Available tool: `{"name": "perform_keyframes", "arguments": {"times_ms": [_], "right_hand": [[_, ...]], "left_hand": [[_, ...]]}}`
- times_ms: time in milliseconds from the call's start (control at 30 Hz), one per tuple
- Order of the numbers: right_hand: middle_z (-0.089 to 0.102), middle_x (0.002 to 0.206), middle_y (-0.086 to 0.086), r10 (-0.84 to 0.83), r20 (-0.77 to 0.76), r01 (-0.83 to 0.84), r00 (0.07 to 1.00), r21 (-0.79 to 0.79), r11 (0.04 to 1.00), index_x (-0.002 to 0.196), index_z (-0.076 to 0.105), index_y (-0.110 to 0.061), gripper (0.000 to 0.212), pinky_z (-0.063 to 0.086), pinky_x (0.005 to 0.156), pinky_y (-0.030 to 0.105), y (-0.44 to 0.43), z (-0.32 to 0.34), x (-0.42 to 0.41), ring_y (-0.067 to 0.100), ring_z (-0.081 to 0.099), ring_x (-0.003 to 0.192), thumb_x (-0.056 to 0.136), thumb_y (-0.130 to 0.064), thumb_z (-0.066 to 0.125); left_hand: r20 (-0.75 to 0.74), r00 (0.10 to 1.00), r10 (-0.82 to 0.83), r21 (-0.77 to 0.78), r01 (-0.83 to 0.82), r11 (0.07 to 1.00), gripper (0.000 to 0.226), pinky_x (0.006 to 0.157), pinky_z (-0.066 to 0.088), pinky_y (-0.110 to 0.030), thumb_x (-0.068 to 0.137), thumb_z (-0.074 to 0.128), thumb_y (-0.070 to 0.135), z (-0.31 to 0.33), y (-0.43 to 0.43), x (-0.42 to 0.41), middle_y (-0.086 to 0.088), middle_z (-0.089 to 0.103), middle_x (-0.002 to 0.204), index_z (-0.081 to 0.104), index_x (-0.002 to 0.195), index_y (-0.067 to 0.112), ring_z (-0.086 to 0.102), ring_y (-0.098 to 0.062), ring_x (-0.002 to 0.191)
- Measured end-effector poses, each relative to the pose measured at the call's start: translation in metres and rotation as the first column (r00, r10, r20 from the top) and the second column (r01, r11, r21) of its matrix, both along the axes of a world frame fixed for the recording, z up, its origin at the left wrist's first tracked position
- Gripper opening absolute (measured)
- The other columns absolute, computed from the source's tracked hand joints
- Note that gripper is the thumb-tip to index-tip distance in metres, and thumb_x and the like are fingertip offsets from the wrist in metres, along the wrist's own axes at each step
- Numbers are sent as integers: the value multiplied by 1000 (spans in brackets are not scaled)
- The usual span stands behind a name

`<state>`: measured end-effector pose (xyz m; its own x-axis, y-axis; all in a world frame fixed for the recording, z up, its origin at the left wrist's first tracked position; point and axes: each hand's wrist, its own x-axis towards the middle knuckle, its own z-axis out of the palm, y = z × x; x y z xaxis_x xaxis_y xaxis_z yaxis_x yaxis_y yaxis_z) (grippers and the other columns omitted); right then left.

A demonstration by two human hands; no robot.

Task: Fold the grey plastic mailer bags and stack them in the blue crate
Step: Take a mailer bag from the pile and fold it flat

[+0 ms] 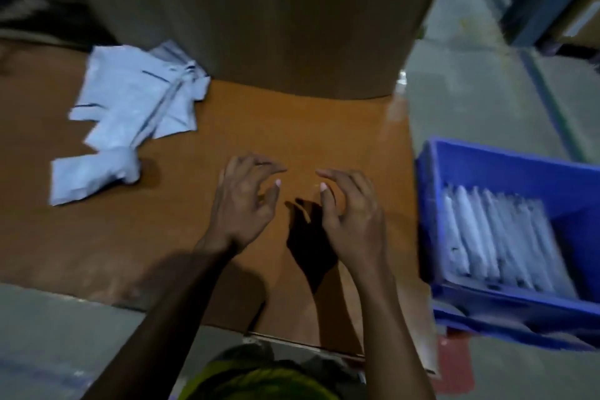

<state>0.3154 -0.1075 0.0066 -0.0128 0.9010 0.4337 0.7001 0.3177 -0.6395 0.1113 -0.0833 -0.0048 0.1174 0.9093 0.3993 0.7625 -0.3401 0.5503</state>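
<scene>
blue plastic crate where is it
In the head view the blue plastic crate sits at the right, beside the brown cardboard sheet, holding folded grey mailer bags.

We see loose grey mailer bags (136,101): pale, crumpled, overlapping heap, lying flat at far left on brown cardboard (292,127). Blue crate (506,156): at right, well apart from heap, top open. Inside, folded bags (500,243) in one close row, side by side.

We look steeply down and forward from the head, close over the cardboard sheet (292,127); the blue crate (503,172) lies rightward.
</scene>
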Motion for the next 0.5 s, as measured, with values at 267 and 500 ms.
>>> {"name": "perform_keyframes", "arguments": {"times_ms": [267,500], "right_hand": [[65,117,0,247,37,-246,968,-19,969,125,70,-20,25,50,84,35,56,-17,-139,19,57,110,103,-18,58],[64,113,0,401,76,-392,913,-103,914,126,68,-22,30,52,82,41,124,-45,-232,23,56,108,97,-23,65]], "left_hand": [[-59,966,252,160,-240,957,25,89,48,-52,92,66,19,-29,12,-143,-6,67,113,75,116,17,60,-35,105],[-307,752,583,55,-597,800,66,93,34,-49,64,54,18,-40,35,-214,-11,58,138,67,128,21,47,-34,130]]}}
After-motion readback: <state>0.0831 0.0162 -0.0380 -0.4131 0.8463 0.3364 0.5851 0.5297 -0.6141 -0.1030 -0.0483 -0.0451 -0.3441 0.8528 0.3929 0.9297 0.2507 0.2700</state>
